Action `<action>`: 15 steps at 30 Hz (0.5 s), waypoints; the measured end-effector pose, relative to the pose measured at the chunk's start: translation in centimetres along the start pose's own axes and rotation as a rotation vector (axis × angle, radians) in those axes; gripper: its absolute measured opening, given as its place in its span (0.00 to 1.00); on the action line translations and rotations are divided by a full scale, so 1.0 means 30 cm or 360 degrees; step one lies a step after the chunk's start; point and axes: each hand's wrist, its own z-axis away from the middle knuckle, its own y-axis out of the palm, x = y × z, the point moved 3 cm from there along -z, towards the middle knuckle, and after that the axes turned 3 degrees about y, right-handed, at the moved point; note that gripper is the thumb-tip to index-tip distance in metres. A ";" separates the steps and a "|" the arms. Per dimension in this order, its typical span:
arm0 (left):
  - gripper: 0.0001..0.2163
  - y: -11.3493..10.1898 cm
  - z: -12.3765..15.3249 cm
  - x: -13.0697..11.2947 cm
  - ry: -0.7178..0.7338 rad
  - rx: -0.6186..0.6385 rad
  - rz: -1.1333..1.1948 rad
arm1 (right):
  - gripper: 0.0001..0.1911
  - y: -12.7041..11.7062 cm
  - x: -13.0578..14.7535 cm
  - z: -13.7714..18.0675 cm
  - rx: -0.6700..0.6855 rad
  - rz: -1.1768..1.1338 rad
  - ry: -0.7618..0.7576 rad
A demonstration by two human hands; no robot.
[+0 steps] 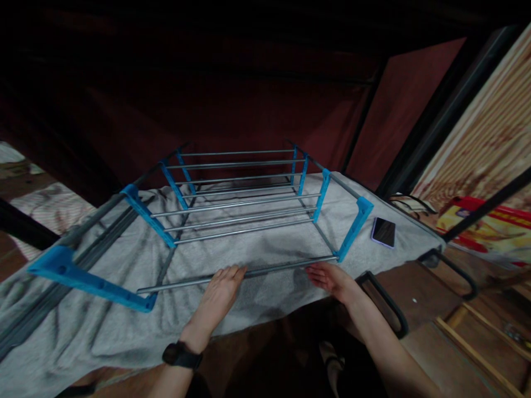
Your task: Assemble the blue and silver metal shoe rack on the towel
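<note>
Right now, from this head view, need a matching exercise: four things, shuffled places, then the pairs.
Things
1. left hand
2. right hand
3. phone
4. black wristband

Places
A. lies on the grey cloth
B. over the front rod, near its middle
C. worn on the left wrist
D. at the front rod, toward its right end

Pairs: 1-B, 2-D, 3-A, 4-C
</note>
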 end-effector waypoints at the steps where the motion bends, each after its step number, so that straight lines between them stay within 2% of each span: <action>1: 0.23 0.000 -0.001 0.000 0.0006 -0.0003 0.0002 | 0.07 -0.032 0.010 0.009 -0.0011 0.0200 -0.0017; 3: 0.22 -0.001 -0.001 0.000 0.0016 -0.0016 0.0009 | 0.09 -0.120 0.035 0.022 -0.0191 0.0618 -0.0114; 5: 0.22 -0.002 -0.001 -0.001 0.0030 -0.0037 0.0024 | 0.09 -0.226 0.068 0.032 -0.0615 0.1007 -0.0271; 7: 0.22 -0.003 -0.003 -0.003 0.0048 -0.0060 0.0044 | 0.11 -0.302 0.102 0.037 -0.0985 0.1303 -0.0582; 8: 0.22 -0.004 -0.004 -0.004 0.0057 -0.0064 0.0054 | 0.14 -0.321 0.112 0.033 -0.1052 0.1376 -0.0726; 11: 0.21 -0.005 -0.012 -0.004 0.0062 -0.0059 0.0058 | 0.17 -0.319 0.113 0.003 -0.0876 0.1399 -0.0939; 13: 0.22 -0.004 -0.016 -0.002 0.0066 -0.0058 0.0043 | 0.17 -0.297 0.105 -0.016 -0.0762 0.1386 -0.0937; 15: 0.22 -0.001 -0.018 -0.002 0.0078 -0.0075 0.0023 | 0.17 -0.279 0.103 -0.023 -0.0776 0.1415 -0.0919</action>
